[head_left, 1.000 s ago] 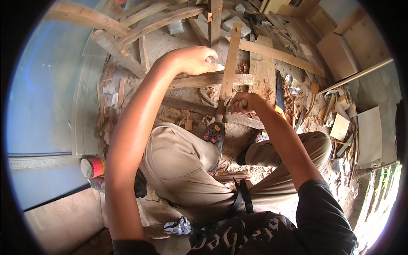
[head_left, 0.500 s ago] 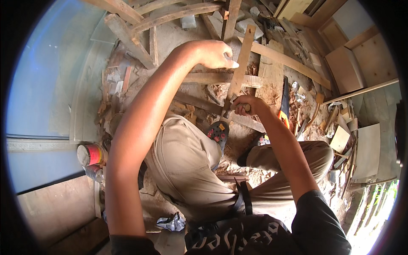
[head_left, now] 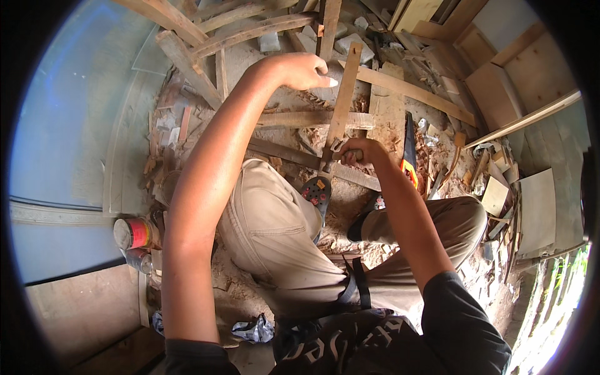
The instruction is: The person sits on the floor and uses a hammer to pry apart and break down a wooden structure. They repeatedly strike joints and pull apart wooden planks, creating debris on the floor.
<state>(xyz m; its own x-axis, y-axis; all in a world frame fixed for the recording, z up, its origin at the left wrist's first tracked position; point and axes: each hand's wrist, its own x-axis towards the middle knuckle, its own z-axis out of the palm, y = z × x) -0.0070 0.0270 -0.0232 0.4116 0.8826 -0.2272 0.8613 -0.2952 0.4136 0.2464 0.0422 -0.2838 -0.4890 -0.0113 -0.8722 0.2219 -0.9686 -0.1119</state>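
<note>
A narrow wooden strip (head_left: 343,100) slants away from me, its near end by my dark, decorated shoe (head_left: 317,192). My right hand (head_left: 362,150) is wrapped around the rounded wooden handle (head_left: 355,155) of a tool beside the strip's lower part. A small metal piece (head_left: 337,145) shows next to that fist; the tool's exact kind is unclear. My left hand (head_left: 305,71) hovers just left of the strip's upper part, fingers curled in, with a bright white tip (head_left: 333,82) pointing toward the wood. Whether it pinches something is hard to make out.
Crosswise wooden bars (head_left: 319,119) lie under the strip. A handsaw (head_left: 409,150) with an orange-and-black handle is right of my right arm. Wooden frames (head_left: 187,62) stand far left, a can (head_left: 131,233) near left, panels (head_left: 537,209) at right. Wood scraps and shavings cover the ground.
The whole view has shifted slightly. My left hand has drawn a little away from the strip, up and to the left. My right hand keeps its grip on the wooden handle.
</note>
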